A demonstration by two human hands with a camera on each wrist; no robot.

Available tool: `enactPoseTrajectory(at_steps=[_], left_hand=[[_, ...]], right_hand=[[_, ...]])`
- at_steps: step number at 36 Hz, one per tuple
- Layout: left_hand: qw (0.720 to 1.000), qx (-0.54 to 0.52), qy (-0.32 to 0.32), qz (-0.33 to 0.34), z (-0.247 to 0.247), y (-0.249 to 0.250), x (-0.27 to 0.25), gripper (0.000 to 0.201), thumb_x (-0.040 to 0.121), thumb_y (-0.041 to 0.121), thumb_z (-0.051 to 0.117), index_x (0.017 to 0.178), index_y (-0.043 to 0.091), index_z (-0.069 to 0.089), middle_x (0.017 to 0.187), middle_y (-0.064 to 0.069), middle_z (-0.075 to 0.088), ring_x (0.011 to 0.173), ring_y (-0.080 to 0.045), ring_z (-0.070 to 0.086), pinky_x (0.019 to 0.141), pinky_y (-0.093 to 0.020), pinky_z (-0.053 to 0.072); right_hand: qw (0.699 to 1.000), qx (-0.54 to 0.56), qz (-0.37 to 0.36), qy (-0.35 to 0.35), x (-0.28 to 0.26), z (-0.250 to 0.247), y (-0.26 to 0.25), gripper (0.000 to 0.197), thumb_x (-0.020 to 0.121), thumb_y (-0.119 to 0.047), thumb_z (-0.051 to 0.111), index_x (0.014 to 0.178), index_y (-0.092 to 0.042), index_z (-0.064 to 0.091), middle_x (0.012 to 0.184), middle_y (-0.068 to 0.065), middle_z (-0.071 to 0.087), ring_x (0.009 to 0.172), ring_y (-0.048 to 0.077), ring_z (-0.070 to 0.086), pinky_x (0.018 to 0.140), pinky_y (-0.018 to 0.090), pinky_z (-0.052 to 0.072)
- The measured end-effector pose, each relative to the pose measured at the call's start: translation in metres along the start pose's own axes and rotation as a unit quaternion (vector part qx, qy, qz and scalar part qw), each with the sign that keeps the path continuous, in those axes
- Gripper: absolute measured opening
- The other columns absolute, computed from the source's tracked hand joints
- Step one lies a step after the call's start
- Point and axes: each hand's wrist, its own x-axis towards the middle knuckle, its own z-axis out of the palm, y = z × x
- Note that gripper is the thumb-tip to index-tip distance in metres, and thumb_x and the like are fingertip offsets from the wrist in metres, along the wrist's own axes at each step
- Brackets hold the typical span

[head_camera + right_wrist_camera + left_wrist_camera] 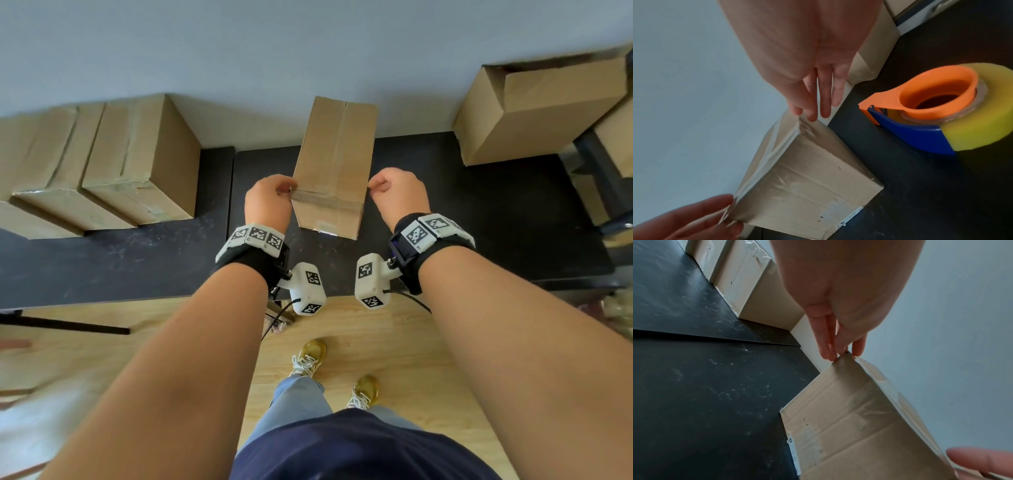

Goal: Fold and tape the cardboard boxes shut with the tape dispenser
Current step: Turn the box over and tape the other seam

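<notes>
A tall box point(334, 164) stood at the centre of the head view on a black table point(479, 212), its seamed face turned up toward the camera and a strip of tape point(325, 198) running across its near top edge. The left hand point(269, 202) was at the box's left corner and the right hand point(399, 197) at its right corner. From above both looked curled, but the wrist views showed the fingers point(827, 344) of the left hand nearly straight, tips touching the corner, and the right fingers point(813, 100) likewise straight on the taped corner; neither gripped anything. That placement suggested the tape ends were being pressed down over the two side edges so the strip would stick. The dispenser point(937, 108), orange and blue with a yellow roll, lay on the table at the right of the right wrist view, near the box and within reach, probably set down to free both hands; the head view did not show it. Further out, at the left of the head view, a row of closed boxes point(102, 164) lay side by side with glossy tape on their edges, apparently finished. At the upper right an open box point(541, 106) with its flaps unsealed probably awaited its turn. Below the table edge were wood flooring and the person's shoes.
</notes>
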Motion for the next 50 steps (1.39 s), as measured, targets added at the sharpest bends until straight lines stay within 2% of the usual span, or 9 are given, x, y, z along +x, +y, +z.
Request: enactPoseTrajectory(at_steps=[5,10,13,16,22,29,43,47,50], left_hand=[[0.999,-0.038,-0.004,-0.033,0.0,-0.002,0.003,0.035,0.09,0.001,0.049,0.103,0.022,0.074,0.094,0.005,0.069,0.068,-0.006,0.059,0.061,-0.011,0.044],[0.997,-0.058,-0.01,-0.046,-0.001,-0.004,0.007,0.034,0.087,0.001,0.052,0.097,0.023,0.075,0.091,0.004,0.072,0.07,-0.008,0.062,0.068,-0.016,0.048],[0.997,-0.061,-0.01,-0.046,-0.002,-0.006,0.008,0.033,0.084,0.002,0.055,0.095,0.025,0.075,0.089,0.005,0.071,0.076,-0.009,0.064,0.075,-0.021,0.053],[0.998,-0.051,-0.013,-0.037,-0.001,-0.007,0.008,0.031,0.083,0.002,0.056,0.092,0.025,0.075,0.084,0.008,0.068,0.077,-0.01,0.063,0.076,-0.023,0.053],[0.999,-0.017,-0.018,-0.021,0.001,-0.006,0.007,0.027,0.083,0.002,0.059,0.089,0.025,0.071,0.078,0.012,0.062,0.067,0.0,0.055,0.059,-0.008,0.039],[1.0,-0.022,-0.012,-0.014,0.0,-0.005,0.008,0.028,0.082,0.002,0.058,0.085,0.028,0.069,0.074,0.014,0.061,0.066,0.0,0.055,0.056,-0.001,0.037],[0.998,-0.034,0.035,-0.036,0.015,0.001,-0.003,0.027,0.083,0.004,0.053,0.091,0.027,0.068,0.073,0.013,0.062,0.073,-0.007,0.061,0.065,-0.018,0.049],[0.999,-0.031,0.026,-0.024,0.014,0.0,-0.005,0.034,0.082,-0.001,0.05,0.095,0.024,0.068,0.081,0.012,0.064,0.078,-0.007,0.062,0.071,-0.02,0.052],[0.999,-0.033,0.023,-0.024,0.009,0.003,-0.008,0.033,0.084,0.002,0.048,0.097,0.023,0.07,0.084,0.011,0.066,0.075,-0.007,0.062,0.07,-0.021,0.052]], right_hand=[[0.997,-0.067,-0.048,-0.014,-0.01,-0.002,-0.004,0.031,0.09,-0.002,0.045,0.096,-0.023,0.067,0.088,-0.01,0.06,0.078,0.011,0.049,0.052,0.015,0.026],[0.994,-0.069,-0.071,-0.037,-0.015,0.002,-0.004,0.03,0.086,0.002,0.052,0.099,-0.022,0.066,0.088,-0.002,0.066,0.083,0.018,0.06,0.073,0.032,0.049],[0.993,-0.069,-0.083,-0.038,-0.015,0.004,-0.004,0.029,0.086,0.002,0.052,0.099,-0.022,0.064,0.084,-0.002,0.064,0.081,0.02,0.06,0.076,0.039,0.051],[0.991,-0.086,-0.094,-0.038,-0.015,0.004,-0.003,0.028,0.087,0.001,0.052,0.101,-0.02,0.063,0.084,0.0,0.064,0.08,0.02,0.059,0.075,0.038,0.051],[0.99,-0.079,-0.105,-0.044,-0.016,0.008,0.0,0.028,0.084,0.005,0.055,0.101,-0.016,0.06,0.079,0.0,0.06,0.076,0.02,0.057,0.073,0.041,0.051],[0.99,-0.079,-0.112,-0.046,-0.014,0.009,0.003,0.025,0.084,0.002,0.057,0.102,-0.016,0.058,0.077,-0.001,0.058,0.074,0.018,0.056,0.07,0.035,0.049],[0.994,-0.072,-0.08,0.001,0.004,0.012,0.0,0.027,0.085,0.003,0.049,0.099,-0.015,0.063,0.086,0.0,0.063,0.08,0.022,0.057,0.061,0.028,0.036],[0.996,-0.069,-0.063,-0.013,0.008,0.008,-0.002,0.036,0.082,0.006,0.044,0.099,-0.017,0.066,0.092,0.0,0.065,0.087,0.024,0.06,0.066,0.028,0.039],[0.997,-0.057,-0.044,-0.021,0.007,0.005,-0.006,0.032,0.089,-0.003,0.043,0.1,-0.017,0.07,0.104,0.001,0.07,0.094,0.023,0.063,0.074,0.025,0.044]])
